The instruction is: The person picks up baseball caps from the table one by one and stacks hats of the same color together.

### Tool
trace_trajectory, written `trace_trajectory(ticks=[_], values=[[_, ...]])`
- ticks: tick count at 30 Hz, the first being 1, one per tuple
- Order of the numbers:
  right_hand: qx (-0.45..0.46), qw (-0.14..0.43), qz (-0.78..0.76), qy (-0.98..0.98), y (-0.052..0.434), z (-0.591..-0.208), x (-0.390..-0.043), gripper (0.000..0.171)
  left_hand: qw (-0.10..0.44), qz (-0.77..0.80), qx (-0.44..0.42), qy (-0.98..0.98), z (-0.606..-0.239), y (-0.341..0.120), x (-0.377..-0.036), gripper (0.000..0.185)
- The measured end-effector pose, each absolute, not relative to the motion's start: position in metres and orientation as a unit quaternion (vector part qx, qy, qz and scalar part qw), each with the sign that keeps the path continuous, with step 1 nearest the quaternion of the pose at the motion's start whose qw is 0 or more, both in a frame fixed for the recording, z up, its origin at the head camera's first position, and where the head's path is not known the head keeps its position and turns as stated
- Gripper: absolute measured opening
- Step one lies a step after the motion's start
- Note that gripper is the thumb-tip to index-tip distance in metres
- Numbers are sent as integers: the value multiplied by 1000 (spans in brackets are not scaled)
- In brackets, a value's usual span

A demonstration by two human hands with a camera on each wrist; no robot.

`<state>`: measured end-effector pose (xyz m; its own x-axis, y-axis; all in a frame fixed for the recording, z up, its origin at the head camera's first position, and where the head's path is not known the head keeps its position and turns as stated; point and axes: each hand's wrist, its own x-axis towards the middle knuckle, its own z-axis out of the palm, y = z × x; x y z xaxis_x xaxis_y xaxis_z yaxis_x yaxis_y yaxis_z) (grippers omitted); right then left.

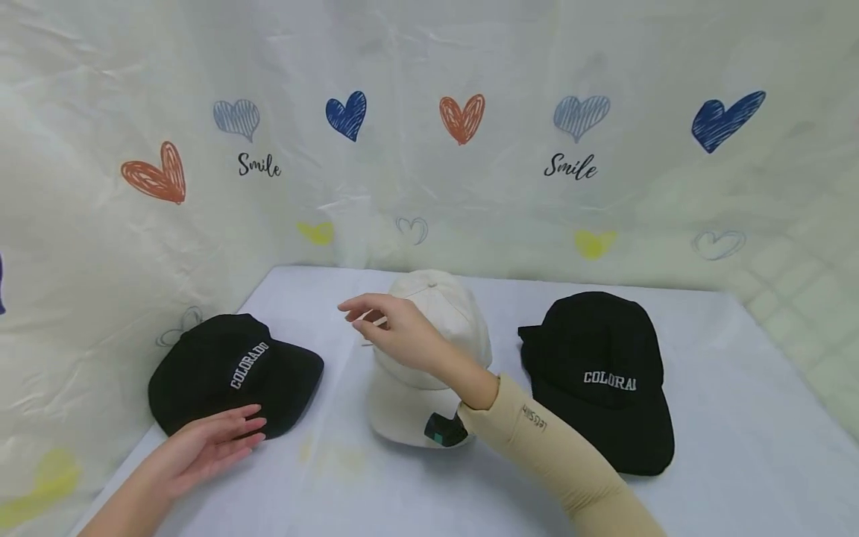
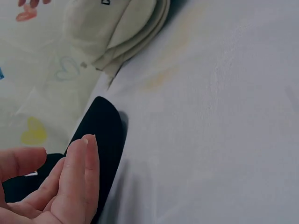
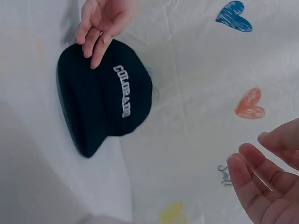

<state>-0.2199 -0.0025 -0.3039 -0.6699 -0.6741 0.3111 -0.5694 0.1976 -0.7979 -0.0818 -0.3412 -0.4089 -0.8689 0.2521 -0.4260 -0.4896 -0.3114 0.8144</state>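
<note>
3 baseball caps lie in a row on a pale lilac cloth-covered table [image 1: 738, 418], in front of a cream backdrop sheet printed with coloured hearts and the word "Smile" [image 1: 570, 166].

Left: a black fabric cap lettered "COLORADO" in white [image 1: 228, 369] sits near the table's left edge, brim toward the centre. The left hand [image 1: 201, 444] lies beside its near edge, palm inward, fingers straight and close together, fingertips [image 1: 251, 425] touching or just above the cap's near rim; the right wrist view shows them [image 3: 93, 46] resting on the crown edge. The hand grips nothing.

Centre: a cream fabric cap [image 1: 436, 328] stands with its brim toward the viewer. The right hand [image 1: 396, 332] hovers over its crown, fingers relaxed, slightly curled and spread, holding nothing; whether it touches the cap cannot be told. The forearm wears a tan sleeve [image 1: 564, 455], with a small black wrist-mounted device [image 1: 444, 430] below the wrist.

Right: a 2nd black fabric cap with white "COLORA…" lettering [image 1: 597, 373] lies well apart from both hands, brim toward the viewer.
</note>
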Motion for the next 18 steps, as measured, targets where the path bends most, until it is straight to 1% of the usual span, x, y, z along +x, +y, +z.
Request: trace_trajectory(ticks=[5,9,14,18], values=[[-395,55,-457,795,-38,-307,-224,31,235,832,-108,491,-414,-356,-72,36],[-386,66,-425,816,-69,-314,-225,33,247,855,-101,445,-419,-366,-63,42],[-365,79,-399,838,-100,-322,-224,36,229,868,-144,415,-420,-376,-53,40],[-346,79,-394,848,-119,-331,-227,38,222,878,-140,401,-420,-381,-47,41]])
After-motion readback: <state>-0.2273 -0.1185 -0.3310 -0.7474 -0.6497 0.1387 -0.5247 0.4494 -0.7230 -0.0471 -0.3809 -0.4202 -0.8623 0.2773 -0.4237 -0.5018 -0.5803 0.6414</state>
